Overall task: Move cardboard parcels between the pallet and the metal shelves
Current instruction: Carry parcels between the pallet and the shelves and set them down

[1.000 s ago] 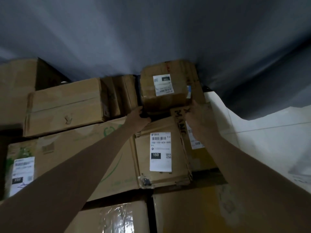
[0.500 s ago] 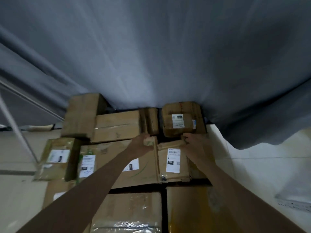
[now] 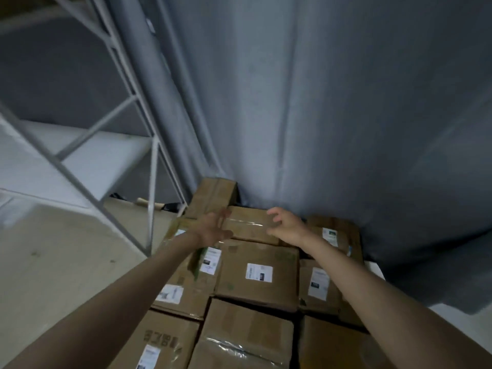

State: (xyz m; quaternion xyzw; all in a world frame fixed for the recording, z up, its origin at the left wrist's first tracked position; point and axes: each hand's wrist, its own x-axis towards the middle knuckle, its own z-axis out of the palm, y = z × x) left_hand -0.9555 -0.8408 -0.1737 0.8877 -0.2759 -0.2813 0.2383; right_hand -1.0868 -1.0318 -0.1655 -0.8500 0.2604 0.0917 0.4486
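Both hands are reaching out over the pile of boxes. The taped box (image 3: 249, 227) is lying between them, its long side running from the left hand (image 3: 213, 230) to the right hand (image 3: 286, 227). Both hands are spread and holding nothing, about equally near

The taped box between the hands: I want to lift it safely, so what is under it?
The taped box rests on labelled boxes; what's beneath those is hidden.
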